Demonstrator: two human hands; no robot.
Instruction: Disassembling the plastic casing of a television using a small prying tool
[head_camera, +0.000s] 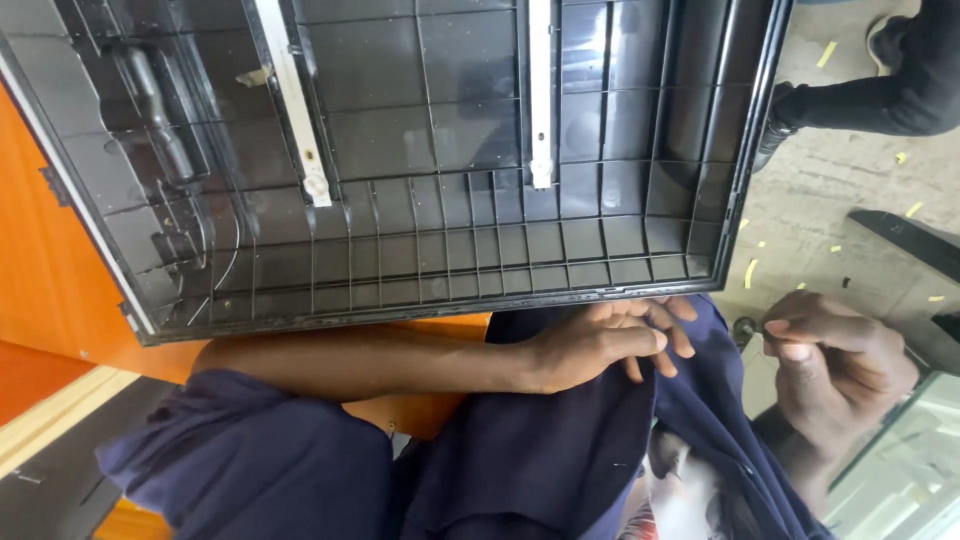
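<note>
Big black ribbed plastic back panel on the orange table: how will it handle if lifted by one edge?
The black ribbed plastic back panel is probably light for its size: a thin open shell. The rib grid should stiffen it, though so wide a piece may still twist. It seems to overhang the orange table by the left hand, so it could tip.

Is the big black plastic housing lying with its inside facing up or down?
Inside up: the black housing shows its ribbed grid and two white strips.

Left hand (600, 345) rests under black ribbed panel (400, 170); right hand (835, 365) pinches a small screw (745, 328).
</note>
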